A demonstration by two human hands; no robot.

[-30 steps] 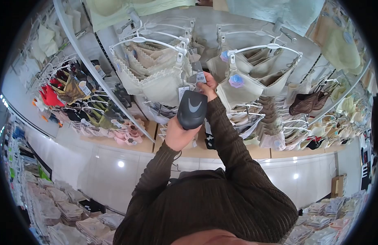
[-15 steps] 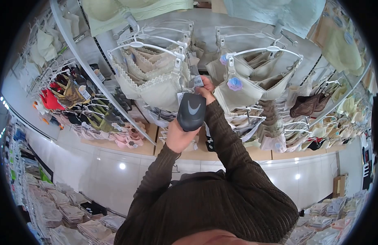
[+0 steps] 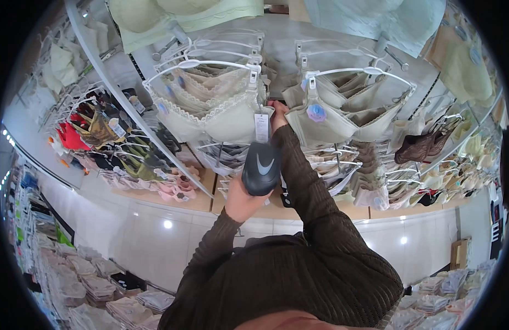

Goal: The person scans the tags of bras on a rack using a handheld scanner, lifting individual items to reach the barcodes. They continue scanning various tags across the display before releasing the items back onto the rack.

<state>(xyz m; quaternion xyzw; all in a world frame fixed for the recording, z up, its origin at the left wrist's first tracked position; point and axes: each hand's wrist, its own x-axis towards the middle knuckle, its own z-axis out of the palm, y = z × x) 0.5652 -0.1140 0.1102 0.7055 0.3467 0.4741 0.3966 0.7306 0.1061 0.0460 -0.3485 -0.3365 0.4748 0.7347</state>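
In the head view, my left hand [image 3: 245,199] grips a dark grey barcode scanner [image 3: 261,169], its head pointing up toward the rack. Just above the scanner, a white price tag [image 3: 261,127] hangs from the side of the front cream lace-trimmed bra [image 3: 224,122]. My right hand [image 3: 277,116] reaches into the gap between this bra and a plain cream bra [image 3: 323,127] with a round purple label. Its fingers look curled, but their tips are partly hidden among the garments, so what they grip is not clear.
White hangers [image 3: 202,61] carry rows of bras on hooks. Pale green [image 3: 183,25] and light blue [image 3: 375,22] garments hang overhead. A slanted metal post [image 3: 119,93] divides the left section. Lower rows hang above a wooden ledge [image 3: 196,202]. Stacks of folded garments [image 3: 97,289] lie behind me.
My right hand has let go of the price tag and moved deeper between the bras. The tag now hangs down, and the scanner has moved lower, away from the bras.
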